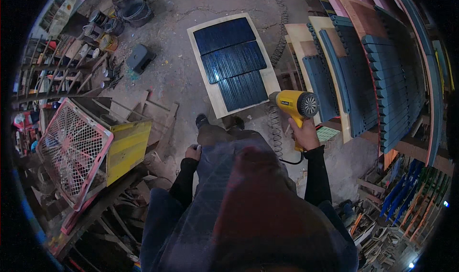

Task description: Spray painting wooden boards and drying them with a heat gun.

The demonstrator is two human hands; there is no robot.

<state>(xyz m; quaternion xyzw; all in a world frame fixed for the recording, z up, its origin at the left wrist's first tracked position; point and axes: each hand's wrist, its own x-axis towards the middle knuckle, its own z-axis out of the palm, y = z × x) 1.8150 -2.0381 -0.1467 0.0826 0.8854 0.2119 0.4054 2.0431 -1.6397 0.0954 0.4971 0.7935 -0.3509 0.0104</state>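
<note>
A yellow heat gun [289, 100] with a metal nozzle and a round black vented back is gripped by its handle in my right hand [307, 134]. Its nozzle points left, toward the lower right corner of a pale wooden board [210, 91]. On that board lie dark blue, glossy ribbed panels [233, 62], overlapping in steps. From the handle hangs a black cable [292, 162]. My left hand [193, 151] rests by my left thigh with its fingers curled in, and I see nothing in it.
Blue-grey slatted panels [397, 90] lean in a row at the right. A coiled hose [278, 47] runs along the floor. At the left stand a grey step stool [140, 58], buckets [137, 12] and a yellow-sided box [128, 150] with a pink-framed mesh guard [76, 148].
</note>
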